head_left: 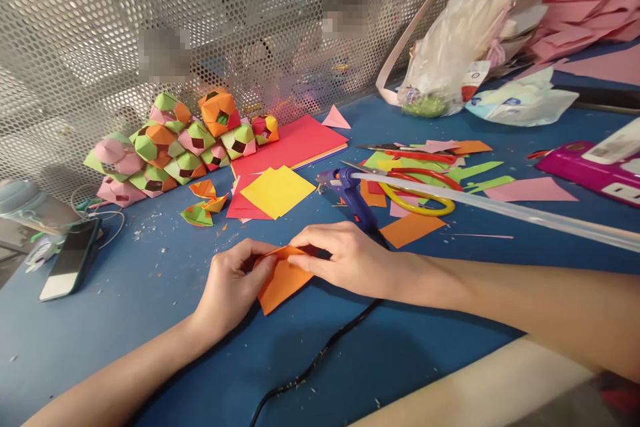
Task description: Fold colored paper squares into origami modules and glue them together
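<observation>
Both hands pinch one piece of orange paper [284, 285] by its far edge, just above the blue table. My left hand [233, 280] closes thumb and fingers on its upper left corner. At the upper right edge, my right hand [345, 257] grips it the same way. The fingers partly cover the far edge, so I cannot tell whether it is folded there. Beyond the hands lie square sheets of yellow paper [278, 191] on red paper [300, 140]. Small folded paper pieces [206, 203] rest to the left of these.
Behind my right hand stands a blue glue gun [357, 197] with a long glue stick; its black cord [325, 350] crosses the table. Scissors [425, 197] lie among paper scraps. Folded paper balls [163, 147] are piled against the mesh screen. A phone [73, 260] lies left.
</observation>
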Tool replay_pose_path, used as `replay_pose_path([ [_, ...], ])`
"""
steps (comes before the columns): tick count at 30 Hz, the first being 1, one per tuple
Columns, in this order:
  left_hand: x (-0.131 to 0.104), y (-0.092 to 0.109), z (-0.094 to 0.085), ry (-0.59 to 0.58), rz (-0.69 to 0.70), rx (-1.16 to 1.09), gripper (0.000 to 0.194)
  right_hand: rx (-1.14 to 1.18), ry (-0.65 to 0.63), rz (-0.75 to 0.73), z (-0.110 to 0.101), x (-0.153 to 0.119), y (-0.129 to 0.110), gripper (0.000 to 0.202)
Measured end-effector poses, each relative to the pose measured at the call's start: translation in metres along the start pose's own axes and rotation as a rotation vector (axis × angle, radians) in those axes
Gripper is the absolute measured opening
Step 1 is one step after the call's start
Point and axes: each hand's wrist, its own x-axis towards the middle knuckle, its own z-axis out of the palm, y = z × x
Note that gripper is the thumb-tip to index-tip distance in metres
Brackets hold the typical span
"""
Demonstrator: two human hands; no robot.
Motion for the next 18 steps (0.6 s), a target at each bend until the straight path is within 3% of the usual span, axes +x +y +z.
replay_pose_path([
  [7, 0.002, 0.004, 0.01, -0.051, -0.066, -0.001, 0.007, -0.017, -0.057, -0.048, 0.002, 0.0, -0.002, 0.012],
  [9, 0.002, 0.004, 0.012, -0.02, -0.102, -0.047, 0.008, 0.003, -0.006, 0.034, 0.001, 0.0, -0.005, 0.007],
  [11, 0.003, 0.005, 0.012, 0.041, -0.14, -0.114, 0.009, 0.049, 0.033, 0.18, 0.0, 0.002, -0.008, 0.016],
  [14, 0.004, 0.006, 0.013, 0.082, -0.179, -0.211, 0.011, 0.123, 0.022, 0.332, 0.001, 0.005, -0.01, 0.016],
  [18, 0.001, 0.005, 0.016, 0.048, -0.249, -0.284, 0.014, 0.103, 0.053, 0.251, 0.006, 0.003, -0.005, 0.015],
])
